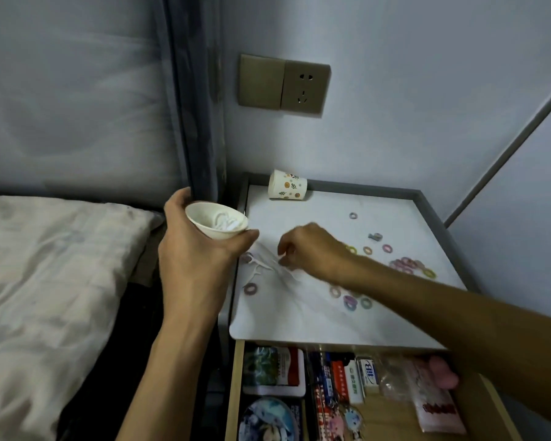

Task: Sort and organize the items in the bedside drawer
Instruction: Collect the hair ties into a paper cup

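A pale, creased pillow (61, 237) lies at far left on a bed. Beside it, the left hand (191, 259) grips a small, smooth white bowl (209, 232), fingers wrapped round its wall, holding it tilted just off the left edge of the white nightstand top (299, 313). Thin white pieces already sit inside it. Just right of and below the bowl lies a loose pile of slim white plastic picks (261, 265), their long axes fanning toward the bowl. The right hand (312, 249), the nearer one, reaches onto the pile with fingers curled down. It is blurred, so whether it pinches a pick cannot be told. A patterned paper cup (287, 185) lies on its side behind. Small pastel hair ties (404, 265) are scattered to the right. Below, the wooden drawer (233, 393) stands open, packed with packets.
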Available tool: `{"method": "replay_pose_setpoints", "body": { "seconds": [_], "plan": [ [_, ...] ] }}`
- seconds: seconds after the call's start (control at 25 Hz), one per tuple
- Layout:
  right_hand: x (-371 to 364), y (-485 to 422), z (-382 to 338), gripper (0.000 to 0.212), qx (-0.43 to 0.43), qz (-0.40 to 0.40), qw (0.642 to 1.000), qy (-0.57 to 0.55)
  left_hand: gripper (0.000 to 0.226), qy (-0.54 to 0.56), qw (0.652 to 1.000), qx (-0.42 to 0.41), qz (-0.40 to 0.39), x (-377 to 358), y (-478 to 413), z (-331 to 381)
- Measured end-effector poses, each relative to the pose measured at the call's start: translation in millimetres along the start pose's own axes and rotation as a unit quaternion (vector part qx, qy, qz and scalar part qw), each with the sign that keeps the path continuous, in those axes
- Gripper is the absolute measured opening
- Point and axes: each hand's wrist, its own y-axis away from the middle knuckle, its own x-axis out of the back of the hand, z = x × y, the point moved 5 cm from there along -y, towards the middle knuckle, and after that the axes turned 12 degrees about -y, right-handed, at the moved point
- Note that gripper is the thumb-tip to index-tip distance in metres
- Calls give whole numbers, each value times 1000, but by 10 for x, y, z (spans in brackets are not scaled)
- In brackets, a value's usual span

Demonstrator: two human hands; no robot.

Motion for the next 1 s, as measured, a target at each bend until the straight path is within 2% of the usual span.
{"method": "replay_pose_setpoints", "body": {
  "seconds": [0.12,0.24,0.48,0.6,0.76,1.0],
  "plan": [
    [-265,16,118,13,-38,36,997,56,95,7,1000,4,17,51,-3,-12],
    [-293,62,116,17,-38,73,987,135,94,4,1000,9,20,62,-29,-43],
    [-330,90,139,26,-33,23,970,242,92,7,1000,12,14,63,-4,-35],
    [-266,84,83,26,-25,39,979,199,93,12,1000,12,18,97,-6,-39],
    [-288,-84,-168,7,-5,47,998,42,93,19,999,13,22,122,8,-36],
    [-494,-82,-203,13,13,68,996,55,92,20,999,19,21,142,-1,-45]
  ]
}}
